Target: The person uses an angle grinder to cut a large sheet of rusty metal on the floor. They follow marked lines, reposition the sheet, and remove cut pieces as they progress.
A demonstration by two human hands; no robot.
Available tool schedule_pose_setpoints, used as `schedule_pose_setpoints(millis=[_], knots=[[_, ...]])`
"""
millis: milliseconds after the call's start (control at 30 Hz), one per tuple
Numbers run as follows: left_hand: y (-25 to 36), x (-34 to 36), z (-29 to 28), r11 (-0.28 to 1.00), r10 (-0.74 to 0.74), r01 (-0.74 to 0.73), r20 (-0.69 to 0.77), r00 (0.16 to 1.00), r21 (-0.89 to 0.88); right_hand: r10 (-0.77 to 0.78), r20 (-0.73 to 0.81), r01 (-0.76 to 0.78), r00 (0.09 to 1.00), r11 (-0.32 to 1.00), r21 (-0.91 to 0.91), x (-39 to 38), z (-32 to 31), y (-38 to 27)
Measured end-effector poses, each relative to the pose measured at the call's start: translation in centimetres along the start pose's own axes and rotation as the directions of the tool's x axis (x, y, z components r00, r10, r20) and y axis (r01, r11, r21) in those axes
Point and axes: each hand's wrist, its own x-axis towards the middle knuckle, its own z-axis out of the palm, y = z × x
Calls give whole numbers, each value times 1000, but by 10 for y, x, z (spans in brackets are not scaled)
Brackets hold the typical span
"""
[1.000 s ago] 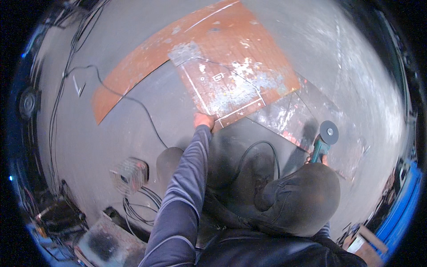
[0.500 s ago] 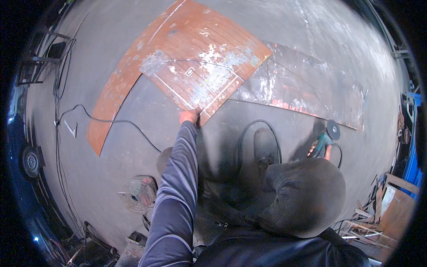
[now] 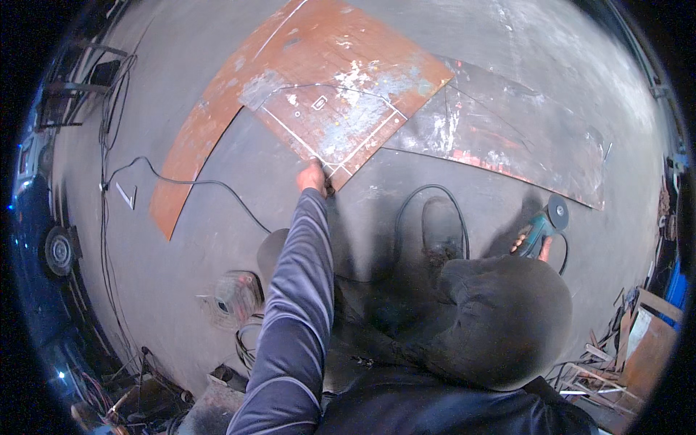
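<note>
My left hand (image 3: 312, 176), at the end of a dark blue sleeve, is closed on the near edge of an orange-brown metal sheet (image 3: 290, 54), close to its pointed corner. White lines and a dark curved line are marked on this sheet, and its paint is worn in grey and white patches. My right hand (image 3: 545, 249) grips a green angle grinder (image 3: 533, 236) beyond my right knee, its fingers partly hidden behind the tool. The grinder's dark disc (image 3: 558, 212) points away from me, clear of both sheets. Whether the disc spins cannot be told.
A grey, scraped metal sheet (image 3: 522, 141) lies at the right. Black cables (image 3: 217, 185) run over the floor at left, and another loops near my foot. A small V-shaped piece (image 3: 127, 196) rests at left, a caged fan-like object (image 3: 235, 297) nearer. Scrap (image 3: 605, 370) is piled lower right.
The whole view has shifted slightly, with the sheets now a little higher and farther right in it. My left hand stays at the same corner; my right hand still holds the grinder.
</note>
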Motion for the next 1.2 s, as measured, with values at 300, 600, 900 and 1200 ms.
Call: schedule_pose_setpoints(millis=[300, 600, 900, 1200], knots=[[63, -45, -58, 969, 203, -230, -246, 948, -86, -32, 199, 29, 979, 999, 15, 22, 65, -4], [41, -125, -10, 709, 494, -678, 549, 674, 194, -76, 424, 82, 903, 997, 5, 34, 131, -26], [-43, -116, 32, 160, 71, -878, 882, 465, 450, -140, 213, 130, 967, 990, 60, 72, 109, 3], [-10, -118, 11, 336, 140, -744, 751, 646, 577, -83, -15, 84, 996, 994, 74, 71, 44, 34]])
